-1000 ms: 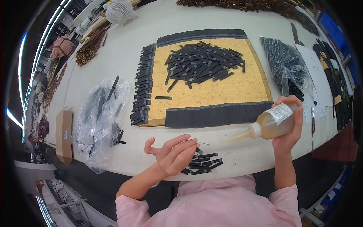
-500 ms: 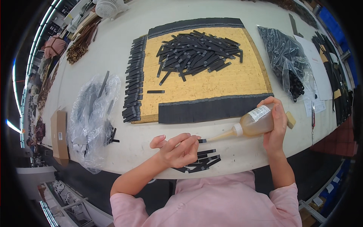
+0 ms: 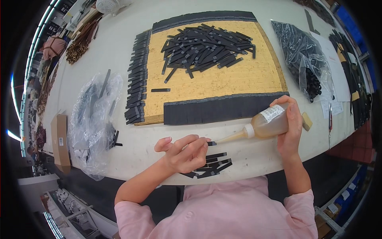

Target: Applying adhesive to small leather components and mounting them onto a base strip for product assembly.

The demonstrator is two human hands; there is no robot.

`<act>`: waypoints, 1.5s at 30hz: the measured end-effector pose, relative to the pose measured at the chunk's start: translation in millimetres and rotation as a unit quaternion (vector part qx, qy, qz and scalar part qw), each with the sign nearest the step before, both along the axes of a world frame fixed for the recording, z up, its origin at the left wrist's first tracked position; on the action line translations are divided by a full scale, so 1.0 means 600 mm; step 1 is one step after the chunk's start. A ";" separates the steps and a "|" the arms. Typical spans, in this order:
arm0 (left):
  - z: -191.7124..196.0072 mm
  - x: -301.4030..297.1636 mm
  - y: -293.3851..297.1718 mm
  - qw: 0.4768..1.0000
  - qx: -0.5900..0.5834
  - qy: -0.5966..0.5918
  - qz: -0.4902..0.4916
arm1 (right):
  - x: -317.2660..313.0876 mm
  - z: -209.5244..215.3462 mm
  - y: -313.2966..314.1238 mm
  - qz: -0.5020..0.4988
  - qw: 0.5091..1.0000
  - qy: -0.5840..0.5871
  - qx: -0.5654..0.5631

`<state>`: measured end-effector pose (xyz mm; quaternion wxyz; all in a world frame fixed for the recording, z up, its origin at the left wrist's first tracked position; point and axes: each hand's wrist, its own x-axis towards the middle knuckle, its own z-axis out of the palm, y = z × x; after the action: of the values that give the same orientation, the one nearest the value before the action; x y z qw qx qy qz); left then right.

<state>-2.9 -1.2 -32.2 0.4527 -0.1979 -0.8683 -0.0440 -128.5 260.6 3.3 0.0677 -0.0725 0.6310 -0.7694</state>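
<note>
My left hand is closed on a small black strip, whose grey end sticks out past the fingertips. In my right hand lies a clear squeeze bottle of amber liquid, tipped on its side with the fingers wrapped round it. Its long tapered nozzle points left, and the tip meets or nearly meets the strip's grey end. Several loose black strips lie on the table just below my left hand. Beyond the hands is a yellow board bearing a heap of black strips.
Black strips line the board's left, far and near edges. A clear plastic bag and a cardboard box are at left. Another bag of black pieces is at right, near a yellow block and a red-handled tool.
The view has shifted slightly, so the board and table things sit a little higher and further left. Both hands keep nearly the same pose, the nozzle still at the strip's end.
</note>
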 end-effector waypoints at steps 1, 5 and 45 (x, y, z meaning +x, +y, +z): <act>0.000 0.000 0.000 1.000 -0.001 0.001 0.003 | 0.000 -0.001 0.001 0.004 1.000 0.004 0.010; 0.001 0.000 0.001 1.000 -0.002 -0.002 0.008 | -0.001 -0.002 0.006 0.015 1.000 -0.006 0.009; -0.004 0.003 0.001 0.999 -0.025 -0.015 0.030 | -0.002 -0.011 0.001 0.005 0.999 0.025 0.027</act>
<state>-1.0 -0.5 -34.9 0.4354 -0.1826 -0.8814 -0.0114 -129.6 261.4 -3.3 0.0573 -0.0934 0.6525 -0.7498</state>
